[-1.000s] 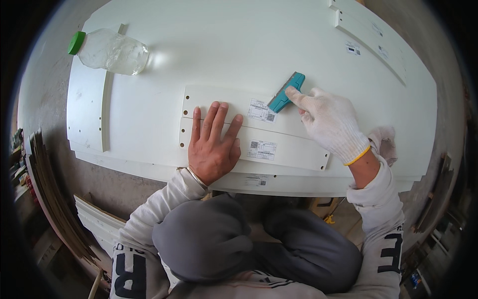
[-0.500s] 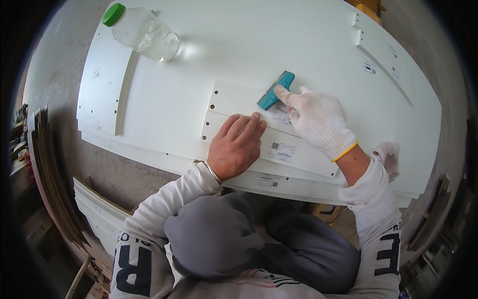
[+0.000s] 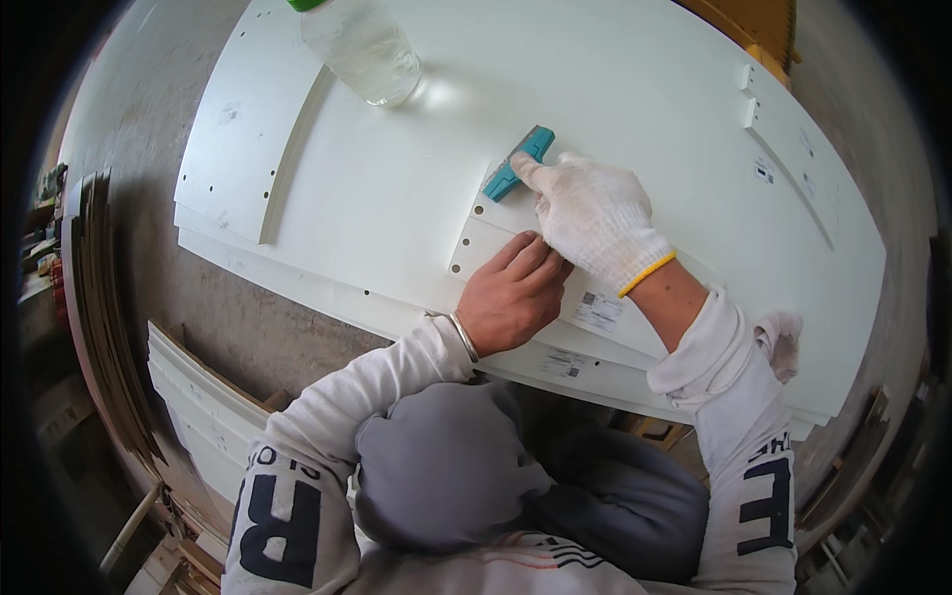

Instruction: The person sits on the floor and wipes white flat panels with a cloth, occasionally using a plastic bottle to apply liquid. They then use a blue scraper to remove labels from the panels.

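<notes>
My right hand [image 3: 593,210], in a white knit glove with a yellow cuff, grips a teal scraper [image 3: 520,164]. The scraper lies over the holed left end of the upper white strip panel [image 3: 479,210]. Just nearer to me is a second white strip panel [image 3: 476,256] with dark holes and a printed label [image 3: 599,310]. On these strips rests my bare left hand [image 3: 516,293], its bent fingers laid on the surface, holding nothing. Its fingertips come close to the gloved hand, which partly hides them and much of the upper strip.
All this lies on a large white board [image 3: 397,198]. A clear bottle [image 3: 362,50] with a green cap is at the far left, near a holed white panel [image 3: 233,149]. Another narrow panel [image 3: 783,149] lies at the right. A whitish glove or cloth [image 3: 779,345] sits by my right forearm.
My right hand has drawn the scraper left along the upper strip to its holed end. It now overlaps my left fingertips. The whole view has shifted, moving the bottle and boards rightward in the picture.
</notes>
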### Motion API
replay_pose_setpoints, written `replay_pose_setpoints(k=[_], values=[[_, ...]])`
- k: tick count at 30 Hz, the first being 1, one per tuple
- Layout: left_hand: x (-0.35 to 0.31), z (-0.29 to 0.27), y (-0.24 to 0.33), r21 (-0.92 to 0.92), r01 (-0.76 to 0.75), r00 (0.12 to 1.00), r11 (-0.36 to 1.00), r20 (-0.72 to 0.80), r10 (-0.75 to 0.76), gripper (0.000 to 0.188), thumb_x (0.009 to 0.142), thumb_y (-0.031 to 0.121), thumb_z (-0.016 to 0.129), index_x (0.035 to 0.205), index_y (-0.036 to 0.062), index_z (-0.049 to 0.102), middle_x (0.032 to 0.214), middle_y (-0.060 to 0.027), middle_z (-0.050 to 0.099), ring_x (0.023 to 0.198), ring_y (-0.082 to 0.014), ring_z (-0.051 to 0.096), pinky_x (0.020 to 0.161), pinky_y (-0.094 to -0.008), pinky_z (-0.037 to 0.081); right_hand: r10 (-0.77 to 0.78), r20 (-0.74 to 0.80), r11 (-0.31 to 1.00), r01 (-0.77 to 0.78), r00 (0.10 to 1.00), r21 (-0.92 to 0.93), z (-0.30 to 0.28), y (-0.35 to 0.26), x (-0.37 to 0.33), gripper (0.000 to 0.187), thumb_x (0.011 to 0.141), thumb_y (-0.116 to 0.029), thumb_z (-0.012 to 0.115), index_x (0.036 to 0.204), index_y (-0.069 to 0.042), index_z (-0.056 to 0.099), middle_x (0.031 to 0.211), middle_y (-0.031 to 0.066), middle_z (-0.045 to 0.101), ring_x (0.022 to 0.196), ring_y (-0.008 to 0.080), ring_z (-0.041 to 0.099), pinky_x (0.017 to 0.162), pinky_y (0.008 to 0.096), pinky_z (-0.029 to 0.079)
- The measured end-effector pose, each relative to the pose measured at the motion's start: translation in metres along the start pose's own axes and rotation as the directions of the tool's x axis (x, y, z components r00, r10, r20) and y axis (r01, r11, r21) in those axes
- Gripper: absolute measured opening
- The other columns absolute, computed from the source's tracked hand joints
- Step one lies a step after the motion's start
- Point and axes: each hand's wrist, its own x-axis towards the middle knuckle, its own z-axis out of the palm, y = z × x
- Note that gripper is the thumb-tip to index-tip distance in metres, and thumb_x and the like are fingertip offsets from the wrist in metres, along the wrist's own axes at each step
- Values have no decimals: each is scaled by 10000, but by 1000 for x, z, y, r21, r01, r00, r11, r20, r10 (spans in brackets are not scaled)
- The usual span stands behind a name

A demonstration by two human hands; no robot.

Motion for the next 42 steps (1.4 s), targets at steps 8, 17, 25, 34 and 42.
replay_pose_setpoints(k=[8,17,25,34,42], values=[[0,-1,-2,-22,33,999,999,24,-33,430,869,134,683,1251,-63,663,1308,-159,587,1307,-336,535,1158,-478,432,-40,24,999,40,999,12,-11,-13,12,428,1045,-235,499,1447,-308,623,1102,90,691,909,300,719,782,437,598],[-4,3,-2,-38,-10,1000,999,-2,10,219,853,140,679,1002,-16,711,1260,-179,617,1320,-377,538,1177,-492,416,-57,47,998,58,997,-9,2,-7,-23,424,1051,-239,498,1454,-289,620,1068,92,693,910,307,713,781,443,587],[-8,10,-2,-101,6,1000,995,-20,-8,161,844,158,688,933,25,710,1141,-137,647,1212,-348,590,1170,-493,421,-39,96,999,39,995,11,-11,-29,-21,442,1061,-250,476,1491,-277,576,1165,116,681,923,318,718,798,463,590],[-8,13,0,-162,68,996,984,-45,-76,250,914,185,644,1129,71,700,1228,-149,681,1209,-351,611,1124,-483,443,46,123,998,-42,991,-38,-5,-50,-27,470,1045,-245,490,1512,-248,542,1194,137,676,977,327,719,805,481,597],[-8,14,-1,-190,83,996,978,-1,-84,266,918,191,639,1151,74,693,1219,-140,688,1205,-346,615,1105,-481,454,50,108,998,-47,993,-32,-5,-49,-23,470,1051,-269,497,1519,-251,533,1161,142,677,984,331,719,810,480,599]])
